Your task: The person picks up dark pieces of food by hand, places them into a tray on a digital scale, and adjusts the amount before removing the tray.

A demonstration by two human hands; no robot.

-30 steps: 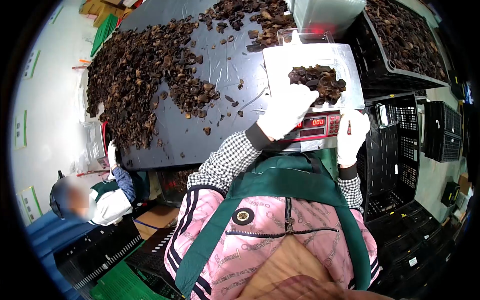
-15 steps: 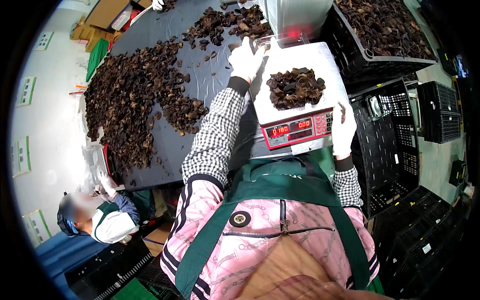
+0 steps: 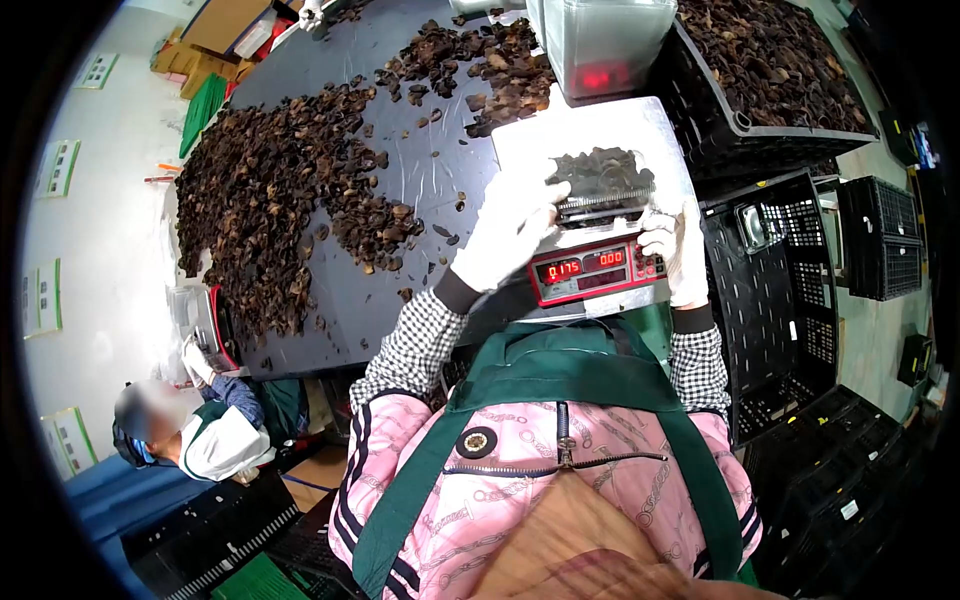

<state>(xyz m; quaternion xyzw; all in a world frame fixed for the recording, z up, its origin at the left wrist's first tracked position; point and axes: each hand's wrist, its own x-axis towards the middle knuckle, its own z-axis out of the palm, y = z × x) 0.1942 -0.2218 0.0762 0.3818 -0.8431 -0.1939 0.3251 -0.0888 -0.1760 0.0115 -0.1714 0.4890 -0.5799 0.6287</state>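
Observation:
A clear plastic container [image 3: 600, 205] with dark dried mushrooms [image 3: 602, 172] under or inside it sits on the white scale plate [image 3: 525, 140]. My left hand [image 3: 510, 228], in a white glove, grips the container's left side with curled fingers. On its right side my right hand [image 3: 675, 248], gloved too, has its fingers closed at the near corner. Whether a lid covers the mushrooms is hard to make out. The scale's red panel [image 3: 600, 270] reads 0.175 and 0.00.
Loose mushrooms [image 3: 270, 200] are spread over the dark table [image 3: 420, 165]. Clear containers [image 3: 610, 40] are stacked behind the scale. A black crate [image 3: 745, 140] of mushrooms stands at the right. A co-worker [image 3: 215, 430] is at the far left.
My left hand has come from the clear plastic piece beside the scale to the mushrooms, and clear plastic is now over or around them. My right hand moved inward. The reading went from 0.180 to 0.175.

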